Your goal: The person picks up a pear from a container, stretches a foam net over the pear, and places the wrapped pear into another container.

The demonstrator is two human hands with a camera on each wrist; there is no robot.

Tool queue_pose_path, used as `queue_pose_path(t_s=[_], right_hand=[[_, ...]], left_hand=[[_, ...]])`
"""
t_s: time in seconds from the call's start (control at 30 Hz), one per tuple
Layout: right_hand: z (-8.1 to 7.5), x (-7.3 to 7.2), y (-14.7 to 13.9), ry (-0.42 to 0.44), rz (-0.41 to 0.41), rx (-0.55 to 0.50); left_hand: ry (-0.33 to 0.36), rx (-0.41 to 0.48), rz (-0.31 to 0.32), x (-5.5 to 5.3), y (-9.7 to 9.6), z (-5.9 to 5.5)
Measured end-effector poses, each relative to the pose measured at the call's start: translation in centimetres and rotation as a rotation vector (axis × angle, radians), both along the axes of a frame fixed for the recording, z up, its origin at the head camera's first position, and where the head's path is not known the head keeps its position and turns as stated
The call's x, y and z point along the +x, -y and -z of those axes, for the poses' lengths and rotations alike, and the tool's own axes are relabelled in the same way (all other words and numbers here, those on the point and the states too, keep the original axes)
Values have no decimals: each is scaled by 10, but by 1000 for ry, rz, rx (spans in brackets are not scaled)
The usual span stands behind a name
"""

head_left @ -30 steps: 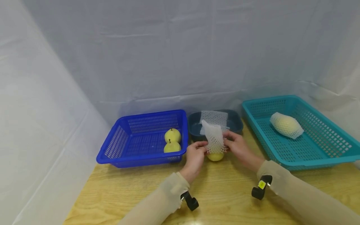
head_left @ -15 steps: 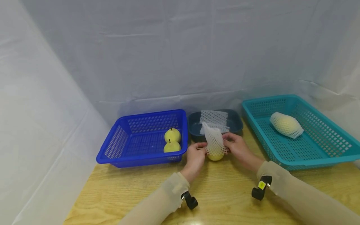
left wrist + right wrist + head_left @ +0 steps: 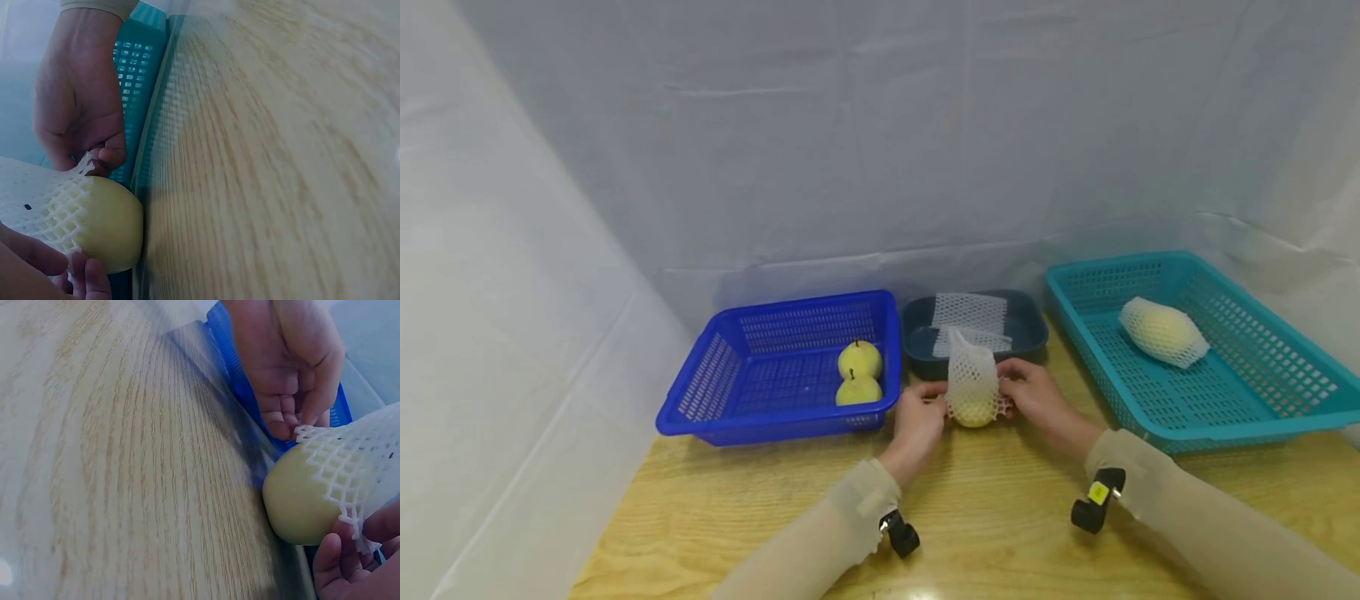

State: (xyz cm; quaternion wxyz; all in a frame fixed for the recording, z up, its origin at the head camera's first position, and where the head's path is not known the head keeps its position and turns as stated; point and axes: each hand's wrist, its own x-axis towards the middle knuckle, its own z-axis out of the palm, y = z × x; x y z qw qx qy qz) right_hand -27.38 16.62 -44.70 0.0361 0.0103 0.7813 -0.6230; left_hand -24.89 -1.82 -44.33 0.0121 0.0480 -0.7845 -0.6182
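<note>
The left hand [image 3: 919, 423] and right hand [image 3: 1039, 398] are apart from each other, 1 on each side of a pear [image 3: 119, 228], and each pinches the lower rim of a white net [image 3: 972, 371] between thumb and fingers. The net is around the upper part of the pear, with its narrow end standing up above; the bottom of the pear shows bare below the mesh in both wrist views. This pear sits on the wooden counter [image 3: 970, 508], between 2 baskets and just in front of a dark tray [image 3: 917, 333].

The tray is near the back edge of the counter and holds more netting [image 3: 970, 311]. Toward the back left corner is the blue basket [image 3: 775, 431], with 2 yellow pears [image 3: 860, 360], 1 in front of the other, against its right side. Toward the right edge, the teal basket [image 3: 1112, 408] stands at an angle and holds 1 wrapped pear [image 3: 1162, 332], lying on its side. A pale sheet [image 3: 775, 167] hangs behind the back edge. Both arms wear beige sleeves [image 3: 820, 533].
</note>
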Motion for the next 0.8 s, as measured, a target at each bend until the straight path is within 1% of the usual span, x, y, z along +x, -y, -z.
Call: queue_pose_path(t_s=[0.17,0.3,0.57,0.67,0.8], right_hand=[[2,0,0,23,-2,36],[4,0,-1,38,-3,58],[10,0,-6,43,-15,129],[13,-1,-8,49,-34,143],[16,-2,-9,40,-52,191]], left_hand=[[-31,-60,27,-1,3,3],[-29,-98,51,-1,5,5],[35,-161,85,-5,7,5],[45,-185,105,-5,6,4],[57,-194,127,-4,6,4]])
